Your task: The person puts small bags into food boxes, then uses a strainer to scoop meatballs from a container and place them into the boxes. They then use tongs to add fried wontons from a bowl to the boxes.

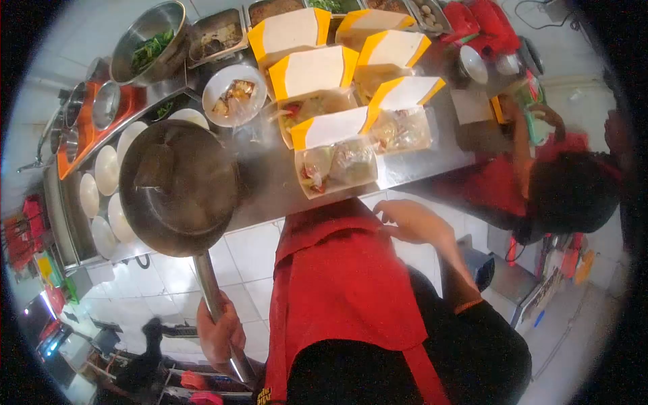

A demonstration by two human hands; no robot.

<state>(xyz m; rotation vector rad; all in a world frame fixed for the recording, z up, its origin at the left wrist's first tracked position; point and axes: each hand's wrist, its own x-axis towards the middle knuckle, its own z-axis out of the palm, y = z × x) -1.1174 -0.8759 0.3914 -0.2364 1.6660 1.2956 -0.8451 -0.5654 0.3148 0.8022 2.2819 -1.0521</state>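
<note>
Clearly, from my distant seat, I see the left hand (pixel 219 331) closed firmly around the metal handle (pixel 206 283) of a dark pan (pixel 179 196). This pan is above the left part of the counter (pixel 445 145), and its near rim goes out past the front edge. The handle points down toward the wearer. Inside, the pan looks nearly bare, with a little haze around it.

The right hand (pixel 415 221) is near the front edge of the counter, just beside the red apron (pixel 344 290). Its fingers are bent loosely, but I cannot tell whether their tips press on something.

Under and beside the pan, near the left end of the counter, I find several white bowls (pixel 105 170). Behind the pan's right side is a white dish (pixel 214 84) with browned food. At the middle are six open cartons (pixel 335 133) with yellow-sided lids; the two closest to the front edge contain something in clear plastic. Along the back edge I notice metal trays (pixel 219 55) and a large steel bowl (pixel 172 64) of green leaves. Near the right end, a co-worker's arm (pixel 521 145) reaches over the counter.
</note>
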